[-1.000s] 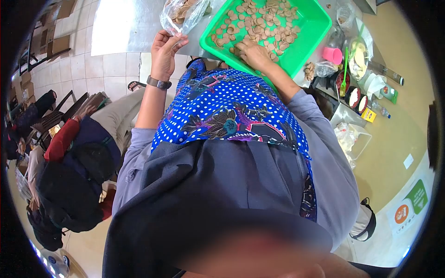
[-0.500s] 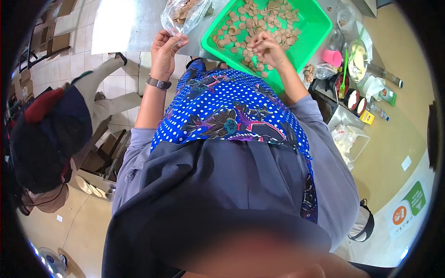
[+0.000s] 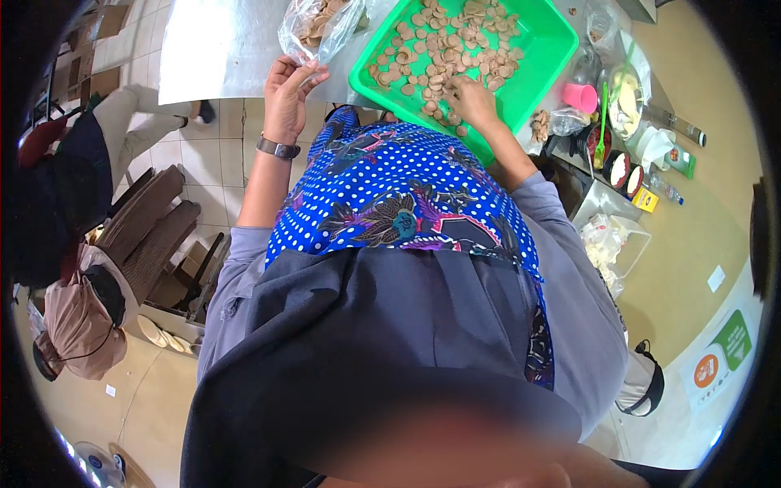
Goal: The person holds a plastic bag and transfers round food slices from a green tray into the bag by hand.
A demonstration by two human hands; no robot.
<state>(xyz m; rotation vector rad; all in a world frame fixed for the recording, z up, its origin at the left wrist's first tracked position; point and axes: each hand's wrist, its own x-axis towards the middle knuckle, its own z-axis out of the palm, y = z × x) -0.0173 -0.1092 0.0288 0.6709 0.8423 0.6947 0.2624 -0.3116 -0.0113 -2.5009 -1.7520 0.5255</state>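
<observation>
My left hand (image 3: pixel 285 102) pinches the near edge of a clear plastic bag (image 3: pixel 346 50) between thumb and fingers. Thin brown discs (image 3: pixel 324 24) lie inside that bag, on the metal table. To its right stands a green plastic tray (image 3: pixel 538 91), with many similar loose brown discs (image 3: pixel 443 50) scattered over its floor. My right hand (image 3: pixel 474 103) reaches over the tray's near side, its bent fingers drawn together and down at the discs. Its fingertips are partly hidden, so whatever lies between them cannot be made out.
The metal table (image 3: pixel 215 57) extends left of the bag. Right of the tray are a pink cup (image 3: pixel 579 98), a green spoon (image 3: pixel 602 138), a bowl of pale food (image 3: pixel 625 102) and a yellow box (image 3: pixel 645 200). Another person (image 3: pixel 65 179) is at the left.
My right hand has come down from above the tray to the discs. My left hand keeps hold of the bag. The other person has moved farther left.
</observation>
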